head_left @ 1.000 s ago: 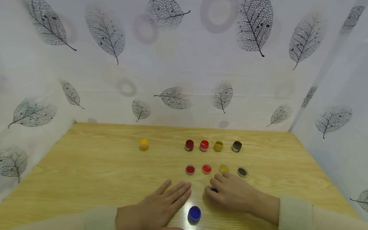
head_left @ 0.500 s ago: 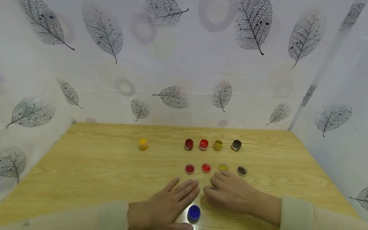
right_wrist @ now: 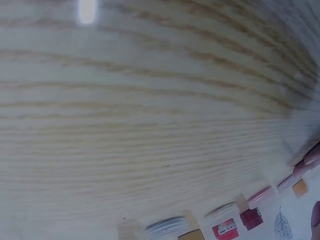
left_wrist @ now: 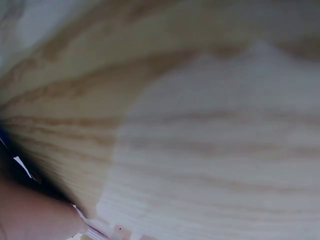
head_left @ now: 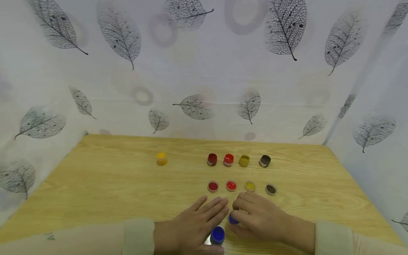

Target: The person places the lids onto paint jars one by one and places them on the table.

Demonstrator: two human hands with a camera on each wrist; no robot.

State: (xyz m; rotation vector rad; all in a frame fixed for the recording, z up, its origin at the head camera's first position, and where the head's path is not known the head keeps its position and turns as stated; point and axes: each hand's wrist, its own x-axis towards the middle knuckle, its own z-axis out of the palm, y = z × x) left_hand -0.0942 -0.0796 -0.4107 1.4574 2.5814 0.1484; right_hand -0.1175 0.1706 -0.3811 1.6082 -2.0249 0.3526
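Note:
An uncapped jar of blue paint (head_left: pixel 218 234) stands on the wooden table near the front. My left hand (head_left: pixel 192 226) lies close around its left side, fingers straight, with the thumb in front of the jar. To the right, my right hand (head_left: pixel 259 217) pinches a small blue lid (head_left: pixel 233 219) between thumb and curled fingers, its blue face showing; the fingers cover part of it. In the left wrist view, a thumb (left_wrist: pixel 35 215) lies beside a dark blue shape at the left edge. Fingertips (right_wrist: pixel 312 157) show at the right edge of the right wrist view.
Beyond the hands lie upturned lids: dark red (head_left: pixel 213 186), red (head_left: pixel 231 185), yellow (head_left: pixel 250 186) and dark brown (head_left: pixel 271 189). Behind them stand matching open jars, including a red jar (head_left: pixel 228 160). An orange jar (head_left: pixel 162 159) stands farther left. Leaf-patterned cloth (head_left: pixel 204 71) encloses the table.
My left hand has moved right, up to the blue jar. In the right hand the lid has turned, from a dark face to a blue one, and sits slightly nearer me.

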